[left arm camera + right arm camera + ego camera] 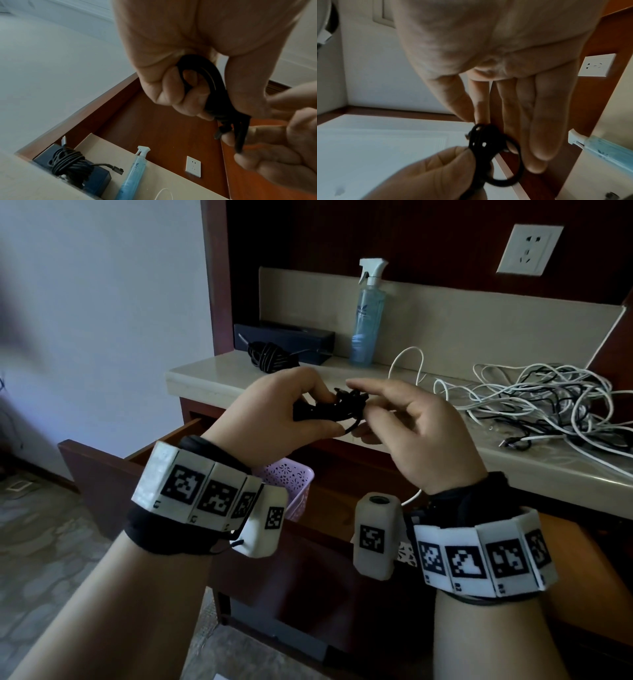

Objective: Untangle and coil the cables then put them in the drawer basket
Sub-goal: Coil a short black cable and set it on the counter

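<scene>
While hands (pixel 342 419) coil, spray bottle (pixel 368 316), tangle (pixel 548 395) behind

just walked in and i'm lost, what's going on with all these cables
A person is coiling a black cable above an open drawer. The left hand grips the bundle while the right hand pinches its end with thumb and forefinger, other fingers straight. A pink basket sits in the drawer. One coiled black cable rests on the counter near a spray bottle, and a tangle of white and black cables lies untouched to the right.
</scene>
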`<state>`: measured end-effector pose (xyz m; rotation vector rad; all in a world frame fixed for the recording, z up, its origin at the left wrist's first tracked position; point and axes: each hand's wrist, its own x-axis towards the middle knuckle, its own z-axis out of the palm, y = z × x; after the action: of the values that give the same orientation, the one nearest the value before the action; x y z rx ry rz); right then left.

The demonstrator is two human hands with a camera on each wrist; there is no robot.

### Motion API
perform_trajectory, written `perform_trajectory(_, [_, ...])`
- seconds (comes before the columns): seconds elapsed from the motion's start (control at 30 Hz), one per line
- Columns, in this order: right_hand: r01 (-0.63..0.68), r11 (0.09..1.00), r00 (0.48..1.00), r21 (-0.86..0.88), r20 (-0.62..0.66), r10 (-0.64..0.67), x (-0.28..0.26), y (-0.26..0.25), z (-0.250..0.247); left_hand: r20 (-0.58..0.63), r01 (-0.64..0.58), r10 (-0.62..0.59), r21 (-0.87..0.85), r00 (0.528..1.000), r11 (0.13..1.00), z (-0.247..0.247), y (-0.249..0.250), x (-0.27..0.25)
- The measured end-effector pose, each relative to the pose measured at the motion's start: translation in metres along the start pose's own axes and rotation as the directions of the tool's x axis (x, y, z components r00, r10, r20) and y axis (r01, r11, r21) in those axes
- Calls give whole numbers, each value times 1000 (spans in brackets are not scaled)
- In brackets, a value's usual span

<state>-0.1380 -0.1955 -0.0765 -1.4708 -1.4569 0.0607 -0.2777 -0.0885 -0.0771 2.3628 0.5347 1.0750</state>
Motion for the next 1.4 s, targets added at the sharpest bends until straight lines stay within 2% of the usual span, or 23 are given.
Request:
perform_trajectory(0.1, [19,995,998,-94,-59,-25,0,-2,4,28,-46,45,72,999,996,2,5,2])
perform_trajectory(0.23, [-15,985,996,-170,-93,-1,0,-2,6,43,-48,43,136,998,989,8,7,3])
perform_trajectory(0.37, [-71,991,993,-114,-99,60,1,1,10,8,-9,8,144,1000,990,9,6,2])
perform_trajectory(0.43, [-41,985,984,-170,-179,10,1,7,14,24,-6,2,164,1000,986,9,6,2])
perform_trajectory(0.53, [51,962,937,-268,-320,-139,1,15,15,85,-4,-16,227,996,974,11,7,3])
perform_trajectory(0.67, [111,962,903,-249,-379,-202,4,16,14,127,-14,-18,244,992,970,16,5,2])
perform_trajectory(0.73, [135,981,898,-137,-402,-179,5,17,16,112,-24,-2,229,994,973,15,5,1])
perform_trajectory(0.8, [58,998,917,28,-397,-42,5,18,16,109,-36,12,222,994,974,12,6,0])
perform_trajectory(0.87, [-31,976,931,216,-349,107,4,18,15,116,-41,16,213,993,976,10,6,-1])
perform_trajectory(0.93, [-66,949,932,309,-321,169,1,17,14,128,-45,19,207,992,977,10,6,-3])
perform_trajectory(1.03, [-84,927,939,364,-283,197,2,17,13,144,-41,15,184,989,982,8,5,-5])
perform_trajectory(1.17, [-116,959,958,260,-224,177,9,19,7,159,58,-67,61,985,996,3,1,-3])
perform_trajectory(1.3, [-59,986,981,157,-174,87,13,17,8,171,145,-130,-78,977,986,-6,-8,7])
perform_trajectory(1.4, [10,1000,979,24,-201,-5,15,20,9,152,209,-183,-175,971,962,-12,-15,14])
